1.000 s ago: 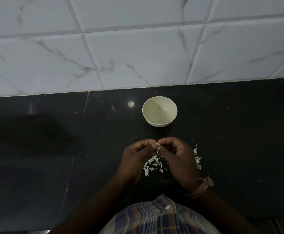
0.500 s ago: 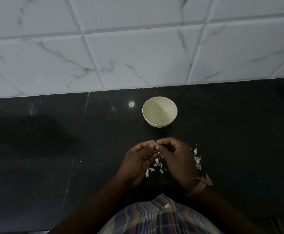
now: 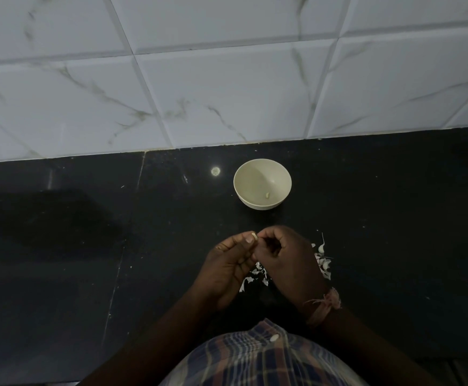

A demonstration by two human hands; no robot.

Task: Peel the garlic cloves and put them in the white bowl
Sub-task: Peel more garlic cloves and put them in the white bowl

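We are pinching a garlic clove (image 3: 253, 234) in our left hand (image 3: 228, 270), our right hand (image 3: 284, 257) curling its fingertips against it. Beyond, the white bowl (image 3: 262, 183) is holding one peeled clove (image 3: 267, 195). We are seeing no readable writing.

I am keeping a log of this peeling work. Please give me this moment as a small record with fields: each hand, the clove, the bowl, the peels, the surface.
left hand: pinches a garlic clove at its fingertips
right hand: fingers curled, fingertips at the same clove
garlic clove: small, pale, between both hands
white bowl: upright beyond the hands, one peeled clove inside
peels: scattered under and right of the hands
counter: black, tiled wall behind
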